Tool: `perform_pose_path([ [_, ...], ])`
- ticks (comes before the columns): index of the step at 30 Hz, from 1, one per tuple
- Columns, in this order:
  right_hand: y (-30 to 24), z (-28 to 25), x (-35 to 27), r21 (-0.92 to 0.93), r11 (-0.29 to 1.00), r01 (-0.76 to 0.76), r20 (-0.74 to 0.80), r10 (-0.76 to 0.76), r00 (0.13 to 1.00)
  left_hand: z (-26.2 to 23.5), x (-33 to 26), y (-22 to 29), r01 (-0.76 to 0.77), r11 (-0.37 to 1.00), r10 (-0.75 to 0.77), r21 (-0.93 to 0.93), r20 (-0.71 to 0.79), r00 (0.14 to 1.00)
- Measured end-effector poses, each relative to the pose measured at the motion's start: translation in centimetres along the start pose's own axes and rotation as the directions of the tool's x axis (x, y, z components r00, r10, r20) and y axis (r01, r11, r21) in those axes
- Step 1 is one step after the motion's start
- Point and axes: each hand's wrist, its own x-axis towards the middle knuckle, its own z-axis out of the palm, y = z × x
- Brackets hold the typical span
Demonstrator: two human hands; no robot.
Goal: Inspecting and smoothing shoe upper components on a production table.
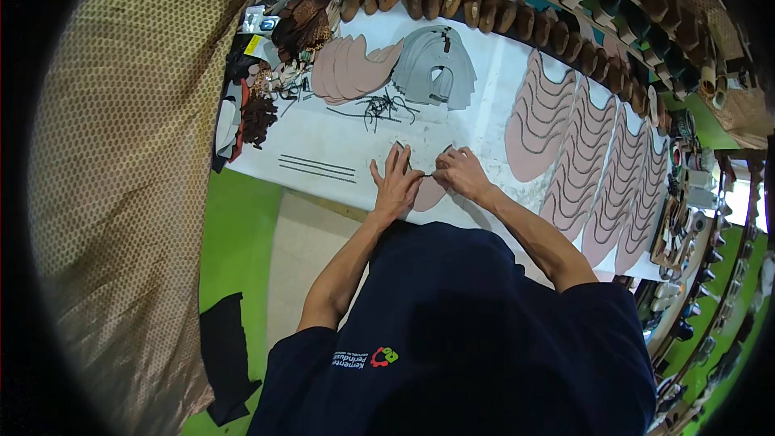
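left hand lies spread flat on the pink piece at the table's near edge; right hand pinches its top; best keep it pinned flat.

The white tabletop carries cut shoe parts. At the far middle lie a fan of pink pieces and, just to its right, a stack of grey pieces, with a tangle of dark strips near them. On the right, rows of overlapping pink pieces run toward the near edge. Two thin dark strips lie on the near left. Brown scraps crowd the far left corner. One pink piece lies at the near edge.
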Motion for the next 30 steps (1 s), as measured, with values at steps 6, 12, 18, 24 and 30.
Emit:
perform_pose_path([
  [6,-0.9,0.3,-1.0,0.117,0.992,-0.052,-0.179,0.072,0.981,-0.4,0.2,0.1,-0.015,1.000,0.014,0.018,0.056,0.998],
  [12,-2.1,1.1,-0.4,0.226,0.969,-0.104,-0.246,0.160,0.956,-0.4,0.0,0.0,0.019,1.000,-0.019,-0.003,0.054,0.998],
  [18,-2.3,1.3,-0.1,0.274,0.945,-0.181,-0.196,0.239,0.951,-0.8,0.0,-0.1,0.037,0.999,-0.035,-0.025,0.060,0.998],
  [24,-2.4,1.3,-0.2,0.193,0.974,-0.114,-0.227,0.158,0.961,-1.2,0.1,-0.6,0.051,0.998,-0.049,-0.022,0.082,0.995],
  [30,-3.6,2.0,-1.2,-0.026,0.993,-0.114,-0.295,0.101,0.950,-1.7,0.1,-1.1,0.062,0.998,-0.060,-0.021,0.092,0.994],
])
